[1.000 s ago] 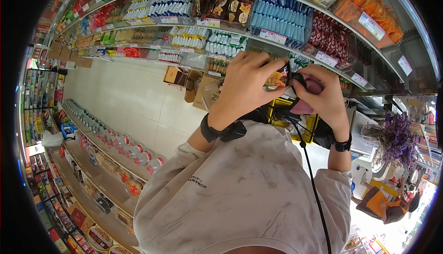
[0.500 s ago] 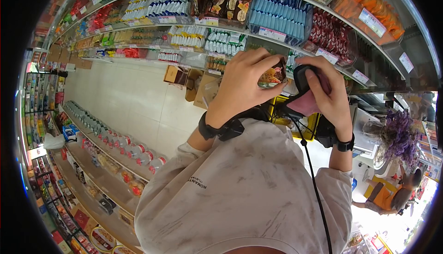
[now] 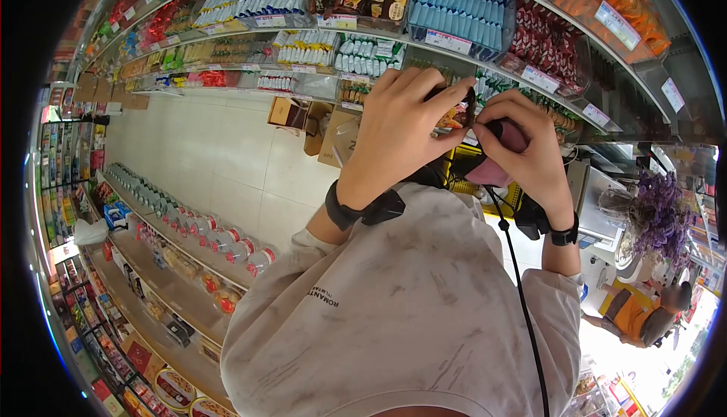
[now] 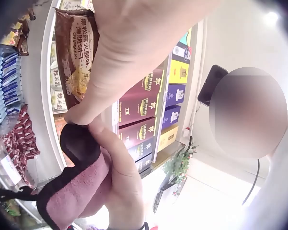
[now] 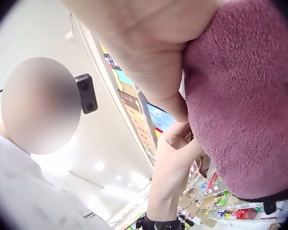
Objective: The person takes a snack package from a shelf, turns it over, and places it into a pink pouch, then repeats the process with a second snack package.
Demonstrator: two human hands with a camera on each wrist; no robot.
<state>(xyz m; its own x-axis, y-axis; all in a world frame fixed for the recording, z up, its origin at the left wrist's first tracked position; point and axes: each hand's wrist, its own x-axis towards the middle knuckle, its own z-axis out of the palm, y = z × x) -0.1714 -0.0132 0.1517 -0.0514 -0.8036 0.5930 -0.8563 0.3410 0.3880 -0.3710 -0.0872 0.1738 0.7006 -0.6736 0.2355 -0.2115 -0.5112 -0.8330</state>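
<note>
My left hand grips a brown crispbread packet between thumb and fingers, in front of the snack shelves. In the left wrist view the crispbread packet stands nearly upright, its printed front showing. Beside it, my right hand holds a pink plush cloth with black edging. The cloth hangs below the right fingers, and its pile fills the right side of the right wrist view. Both hands' fingertips meet at the packet's end. The right hand's inner fingers are partly hidden by the cloth.
Shelves ahead carry bins of blue-wrapped snacks and dark red packets. Below the hands is a yellow basket. Cardboard boxes stand on the floor, and a black cable runs down the shirt. A person is at the right.
Half a second ago the hands were apart and the cloth's black side was spread open. Now the right hand has come back left, its fingertips at the packet, with the cloth bunched beneath.
</note>
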